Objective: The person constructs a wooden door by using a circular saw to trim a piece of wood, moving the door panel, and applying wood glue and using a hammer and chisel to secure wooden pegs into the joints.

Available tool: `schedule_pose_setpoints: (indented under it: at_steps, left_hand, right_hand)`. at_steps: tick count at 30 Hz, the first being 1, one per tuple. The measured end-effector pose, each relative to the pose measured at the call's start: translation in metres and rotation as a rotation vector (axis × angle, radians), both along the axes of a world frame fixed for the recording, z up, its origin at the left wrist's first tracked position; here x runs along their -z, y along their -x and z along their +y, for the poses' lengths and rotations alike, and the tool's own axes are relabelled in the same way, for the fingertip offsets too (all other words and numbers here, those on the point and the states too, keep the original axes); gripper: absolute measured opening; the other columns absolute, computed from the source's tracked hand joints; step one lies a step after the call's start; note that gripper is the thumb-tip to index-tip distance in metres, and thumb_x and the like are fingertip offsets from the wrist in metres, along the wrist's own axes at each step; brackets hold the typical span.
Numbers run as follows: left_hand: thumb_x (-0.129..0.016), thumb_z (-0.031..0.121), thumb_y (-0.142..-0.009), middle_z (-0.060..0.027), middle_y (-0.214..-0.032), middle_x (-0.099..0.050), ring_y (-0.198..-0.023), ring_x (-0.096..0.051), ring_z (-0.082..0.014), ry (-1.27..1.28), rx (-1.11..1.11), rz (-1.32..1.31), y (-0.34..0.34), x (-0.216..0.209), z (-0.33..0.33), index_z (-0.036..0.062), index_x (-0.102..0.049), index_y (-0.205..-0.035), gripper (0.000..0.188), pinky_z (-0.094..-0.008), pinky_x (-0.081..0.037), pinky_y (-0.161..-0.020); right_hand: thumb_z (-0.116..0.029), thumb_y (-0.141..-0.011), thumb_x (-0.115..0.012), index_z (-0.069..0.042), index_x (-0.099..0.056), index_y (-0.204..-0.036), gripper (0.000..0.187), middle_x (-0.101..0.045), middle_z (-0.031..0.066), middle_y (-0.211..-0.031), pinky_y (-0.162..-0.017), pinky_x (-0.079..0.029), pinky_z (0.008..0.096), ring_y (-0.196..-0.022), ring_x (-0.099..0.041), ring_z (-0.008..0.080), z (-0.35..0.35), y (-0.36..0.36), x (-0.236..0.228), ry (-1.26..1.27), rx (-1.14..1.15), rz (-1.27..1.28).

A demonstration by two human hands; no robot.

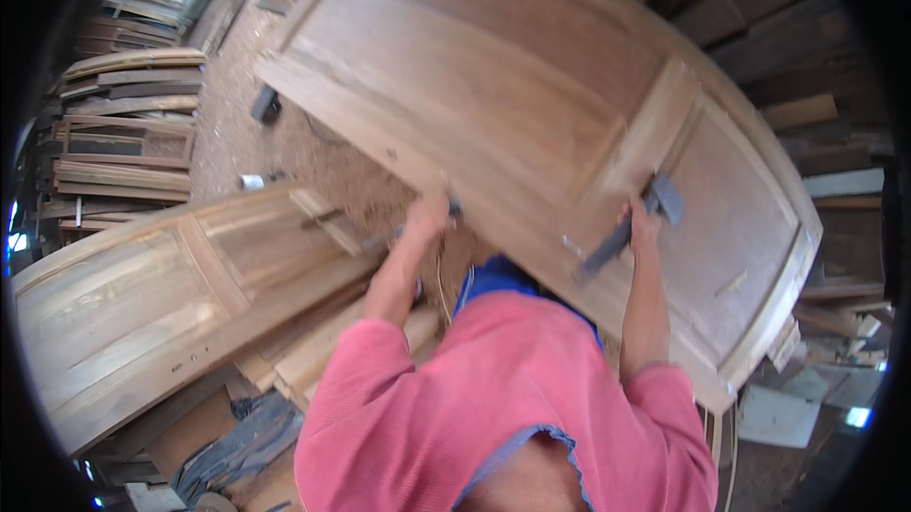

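A large panelled wooden door (474,75) lies in front of me, its near long edge running down from left to right. My right hand (644,224) is over the door's near part, closed on a hammer-like tool (607,252) with a blocky grey head and a long dark bar. Blur hides its exact kind. At the near edge my left hand (430,215) is closed around a small dark tool (455,209), mostly covered by the fingers. Small dark notches show in that edge, left of this hand.
Another panelled door (204,275) lies at the left, above stacked boards (327,346). Frames and planks (128,132) are piled at the far left. More timber (802,113) leans at the right. A dark block (267,105) is by the door's left corner, above sawdust-covered ground (228,123).
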State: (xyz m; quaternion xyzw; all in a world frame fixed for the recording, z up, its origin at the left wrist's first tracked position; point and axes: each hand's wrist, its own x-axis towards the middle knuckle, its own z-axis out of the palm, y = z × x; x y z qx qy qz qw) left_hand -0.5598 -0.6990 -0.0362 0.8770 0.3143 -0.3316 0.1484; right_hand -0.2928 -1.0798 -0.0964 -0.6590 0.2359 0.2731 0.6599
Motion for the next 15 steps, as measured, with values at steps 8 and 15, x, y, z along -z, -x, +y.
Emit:
schedule_pose_setpoints:
  at_steps: [8, 15]
  left_hand:
    - [-0.088, 0.023, -0.076, -0.0246, -0.126, -0.067, -0.117, -0.065, -0.0384, -0.026, 0.021, -0.055, -0.017, -0.007, -0.012, -0.0056, -0.017, -0.157, 0.111, -0.0484, -0.054, -0.095]
    - [-0.09, 0.026, -0.074, -0.0249, -0.126, -0.067, -0.117, -0.066, -0.0379, -0.045, -0.007, -0.03, -0.017, -0.003, -0.02, -0.0069, -0.019, -0.157, 0.114, -0.0472, -0.055, -0.095]
  right_hand:
    - [-0.022, -0.094, -0.072, -0.001, -0.063, -0.091, 0.023, -0.065, 0.0092, -0.074, -0.049, -0.055, 0.0356, -0.054, -0.062, 0.0221, -0.004, 0.007, 0.014, 0.085, 0.075, 0.041]
    - [-0.022, -0.095, -0.07, 0.003, -0.062, -0.096, 0.025, -0.065, 0.0101, -0.079, -0.05, -0.055, 0.0358, -0.056, -0.062, 0.0223, -0.01, 0.005, 0.024, 0.062, 0.092, 0.028]
